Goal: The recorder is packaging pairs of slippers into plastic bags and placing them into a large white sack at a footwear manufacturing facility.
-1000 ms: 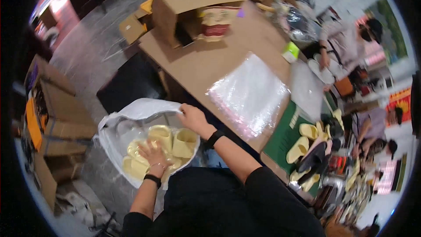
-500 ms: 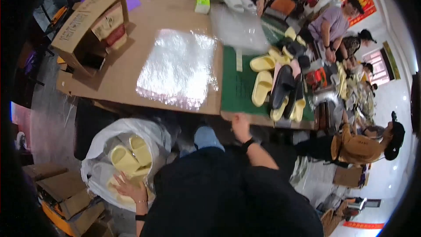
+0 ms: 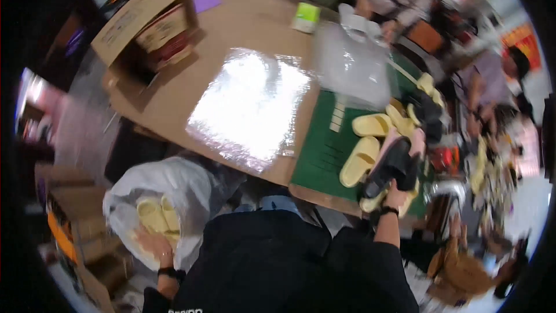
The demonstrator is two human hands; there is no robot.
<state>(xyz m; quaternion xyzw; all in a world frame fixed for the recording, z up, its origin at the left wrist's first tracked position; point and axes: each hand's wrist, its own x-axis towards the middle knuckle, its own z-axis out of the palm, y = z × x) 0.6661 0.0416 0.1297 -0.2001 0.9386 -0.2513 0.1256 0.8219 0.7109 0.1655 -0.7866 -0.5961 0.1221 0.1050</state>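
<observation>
At the lower left, my left hand [image 3: 153, 243] lies in the mouth of a white sack [image 3: 136, 182], over pale yellow slippers [image 3: 152, 216]. Its fingers are stretched out, somewhat blurred. My right hand [image 3: 396, 198] reaches to the near edge of the slipper pile on the table. Its fingertips meet a black slipper [image 3: 398, 156] and a yellow one below it; whether they grip is hidden. Beside these lie more yellow slippers [image 3: 360, 161] and a pink slipper [image 3: 387, 142], on a green mat [image 3: 318, 165].
A shiny clear plastic sheet [image 3: 249, 107] covers part of the brown tabletop [image 3: 174, 101]. An open cardboard box [image 3: 136, 20] stands at the far left. Across the table, a person's hands [image 3: 364, 7] are near white slippers [image 3: 360, 24] and a plastic bag [image 3: 353, 72]. Several people work on the right.
My right hand has moved from the table's front edge rightward to the slipper pile. My left hand stays at the sack. The view has turned, and the scene appears tilted and shifted.
</observation>
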